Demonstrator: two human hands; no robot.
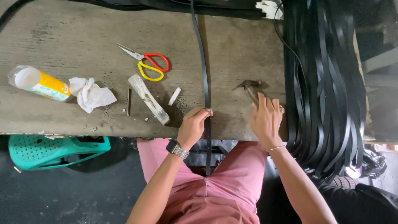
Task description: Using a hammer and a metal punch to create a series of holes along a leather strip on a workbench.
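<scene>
A long narrow black strap (204, 74) runs from the far edge of the worn grey workbench (83, 37) toward me and hangs over its near edge. My left hand (192, 126), with a watch on the wrist, pinches the strap near the bench's front edge. My right hand (266, 118) is closed around the handle of a hammer (250, 88), whose metal head rests on the bench just right of the strap.
A thick bundle of black straps (325, 91) drapes over the bench's right end. Left of the strap lie red-and-yellow scissors (148, 64), a pale wooden stick (148, 98), a thin metal punch (129, 102), a crumpled white cloth (90, 94) and a plastic bottle (37, 83). A teal stool (54, 151) stands below.
</scene>
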